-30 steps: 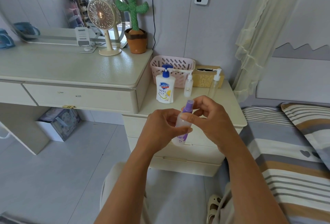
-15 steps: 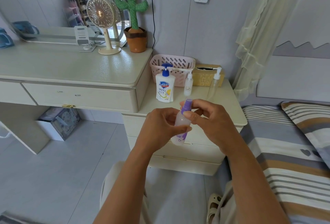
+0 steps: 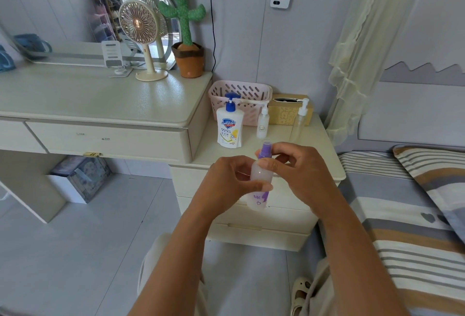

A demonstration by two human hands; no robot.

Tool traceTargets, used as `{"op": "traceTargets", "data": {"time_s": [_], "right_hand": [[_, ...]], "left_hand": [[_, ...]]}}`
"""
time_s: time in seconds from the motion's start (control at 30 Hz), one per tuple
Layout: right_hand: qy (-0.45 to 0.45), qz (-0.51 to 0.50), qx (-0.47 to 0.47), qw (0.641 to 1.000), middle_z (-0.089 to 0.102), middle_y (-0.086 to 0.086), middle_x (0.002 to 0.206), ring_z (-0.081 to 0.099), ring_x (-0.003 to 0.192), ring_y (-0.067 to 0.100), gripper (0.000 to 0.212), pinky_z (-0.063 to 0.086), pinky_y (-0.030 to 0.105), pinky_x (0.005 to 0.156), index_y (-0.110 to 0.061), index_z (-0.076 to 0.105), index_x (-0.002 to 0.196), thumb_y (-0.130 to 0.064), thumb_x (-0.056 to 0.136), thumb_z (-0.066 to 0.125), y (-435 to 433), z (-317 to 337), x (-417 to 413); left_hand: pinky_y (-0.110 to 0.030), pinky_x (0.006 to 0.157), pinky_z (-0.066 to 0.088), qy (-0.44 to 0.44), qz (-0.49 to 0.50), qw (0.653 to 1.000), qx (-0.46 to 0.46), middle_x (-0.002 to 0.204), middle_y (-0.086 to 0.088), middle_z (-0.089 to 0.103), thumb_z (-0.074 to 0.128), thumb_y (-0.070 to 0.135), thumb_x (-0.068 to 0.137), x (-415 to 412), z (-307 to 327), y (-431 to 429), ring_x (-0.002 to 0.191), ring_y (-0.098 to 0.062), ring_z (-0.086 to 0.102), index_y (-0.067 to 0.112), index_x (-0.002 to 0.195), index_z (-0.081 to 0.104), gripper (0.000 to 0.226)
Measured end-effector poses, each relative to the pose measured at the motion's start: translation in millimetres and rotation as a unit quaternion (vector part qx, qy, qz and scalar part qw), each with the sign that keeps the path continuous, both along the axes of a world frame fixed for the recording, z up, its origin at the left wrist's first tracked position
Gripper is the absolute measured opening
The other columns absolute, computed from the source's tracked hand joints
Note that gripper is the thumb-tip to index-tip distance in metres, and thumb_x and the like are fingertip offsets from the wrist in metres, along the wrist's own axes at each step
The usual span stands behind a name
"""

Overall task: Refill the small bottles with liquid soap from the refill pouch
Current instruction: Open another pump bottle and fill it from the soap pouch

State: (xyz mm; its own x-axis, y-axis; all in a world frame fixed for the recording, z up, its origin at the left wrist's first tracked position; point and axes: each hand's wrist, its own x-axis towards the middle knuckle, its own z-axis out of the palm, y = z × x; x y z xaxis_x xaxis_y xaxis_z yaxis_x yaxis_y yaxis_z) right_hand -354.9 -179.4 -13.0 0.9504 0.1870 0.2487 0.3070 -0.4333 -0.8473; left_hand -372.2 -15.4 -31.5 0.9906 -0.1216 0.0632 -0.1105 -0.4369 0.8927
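A small frosted bottle with a purple top point(image 3: 260, 179) is held upright in front of the nightstand. My left hand point(image 3: 226, 184) grips its body. My right hand point(image 3: 299, 174) has thumb and fingers pinched around the purple top. On the nightstand point(image 3: 324, 162) behind stand a white Safeguard soap bottle with a blue pump point(image 3: 229, 124), a small white pump bottle point(image 3: 263, 123) and a clear pump bottle point(image 3: 299, 121). No refill pouch shows in this view.
A pink basket point(image 3: 241, 94) and a tissue box point(image 3: 286, 111) sit at the back of the nightstand. A desk point(image 3: 88, 104) with a fan point(image 3: 141, 36) and a cactus toy point(image 3: 186, 26) is to the left. A striped bed point(image 3: 415, 215) lies right.
The bottle and both hands have sunk slightly and stayed together; my right fingers have shifted their hold around the purple top.
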Motion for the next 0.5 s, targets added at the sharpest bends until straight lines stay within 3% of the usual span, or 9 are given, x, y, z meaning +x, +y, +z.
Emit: {"op": "traceTargets", "data": {"time_s": [0.23, 0.4, 0.5], "right_hand": [[-0.024, 0.004, -0.006, 1.0, 0.071, -0.005, 0.097, 0.057, 0.075, 0.002, 0.023, 0.049, 0.014, 0.069, -0.018, 0.071, 0.107, -0.027, 0.086, 0.066, -7, 13, 14], [-0.049, -0.032, 0.004, 0.998, 0.071, -0.001, 0.1, 0.063, 0.086, 0.014, 0.028, 0.054, 0.029, 0.08, -0.014, 0.07, 0.109, -0.03, 0.086, 0.065, -7, 16, 30], [-0.079, -0.075, -0.009, 0.994, 0.071, 0.001, 0.101, 0.063, 0.086, 0.016, 0.029, 0.049, 0.018, 0.073, -0.012, 0.07, 0.11, -0.029, 0.087, 0.065, -4, 14, 42]], "left_hand": [[-0.027, 0.078, 0.057, 0.001, -0.079, 0.996, -0.046, 0.105, 0.005, 0.071, 0.072, 0.019, 0.082, 21, 4, -3, 0.097, -0.007, 0.066, 0.017, 0.117, 0.066, 0.035], [-0.022, 0.068, 0.057, -0.032, -0.07, 0.996, -0.05, 0.103, -0.002, 0.07, 0.069, 0.021, 0.085, 38, 4, -13, 0.093, -0.014, 0.066, 0.013, 0.113, 0.062, 0.029], [-0.019, 0.063, 0.055, -0.056, -0.041, 0.997, -0.026, 0.102, -0.001, 0.069, 0.07, 0.024, 0.084, 51, 6, -21, 0.091, -0.013, 0.065, 0.015, 0.111, 0.062, 0.03]]}}
